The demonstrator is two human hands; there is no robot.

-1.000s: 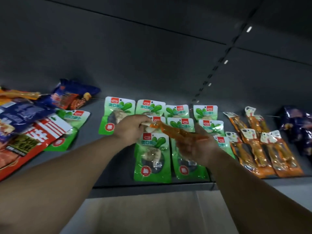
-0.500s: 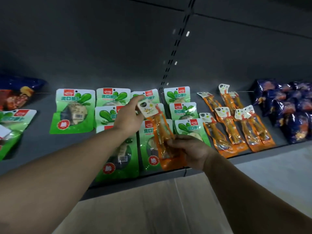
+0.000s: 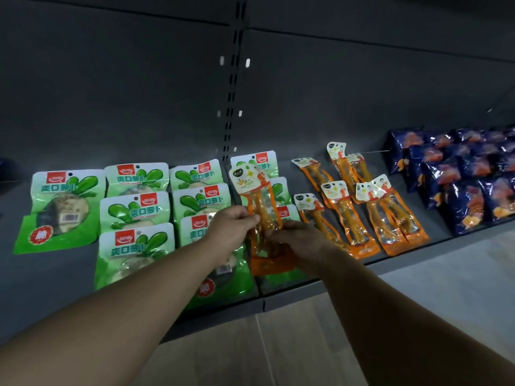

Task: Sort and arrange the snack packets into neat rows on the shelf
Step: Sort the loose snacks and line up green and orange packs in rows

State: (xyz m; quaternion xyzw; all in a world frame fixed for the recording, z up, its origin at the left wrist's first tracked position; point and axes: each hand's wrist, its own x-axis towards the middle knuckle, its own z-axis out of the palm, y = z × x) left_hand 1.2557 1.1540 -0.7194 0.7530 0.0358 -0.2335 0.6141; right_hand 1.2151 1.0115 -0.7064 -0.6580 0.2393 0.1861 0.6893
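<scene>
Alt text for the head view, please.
Both hands, left hand and right hand, hold one long orange snack packet upright over green radish packets on a grey shelf. Matching orange packets lie further right, then dark blue packets.

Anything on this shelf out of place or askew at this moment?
Yes. One long orange clear-window snack packet is over the green radish packets, held by the left hand and right hand, away from the other orange packets. The leftmost large green packet lies tilted, apart from the columns.
</scene>
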